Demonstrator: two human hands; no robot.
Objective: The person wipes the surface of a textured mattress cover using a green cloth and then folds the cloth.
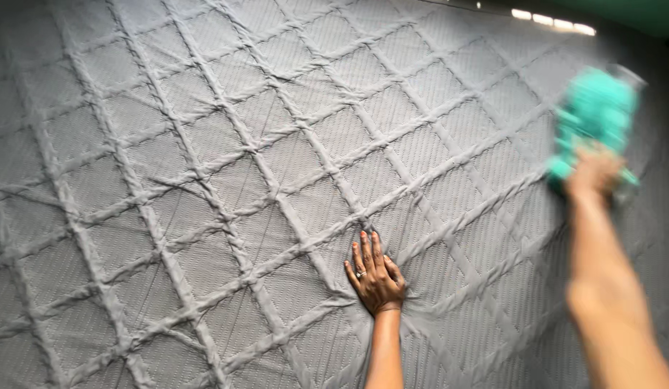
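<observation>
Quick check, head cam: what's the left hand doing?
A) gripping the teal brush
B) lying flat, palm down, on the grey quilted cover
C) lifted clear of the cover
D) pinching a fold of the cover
B: the left hand lies flat with fingers together on the grey quilted cover, while the right hand holds the blurred teal brush.

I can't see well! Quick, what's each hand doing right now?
Left hand: open, pressed flat on the grey quilted fabric cover.
Right hand: closed around a blurred, fluffy turquoise object; what it is cannot be told.
</observation>
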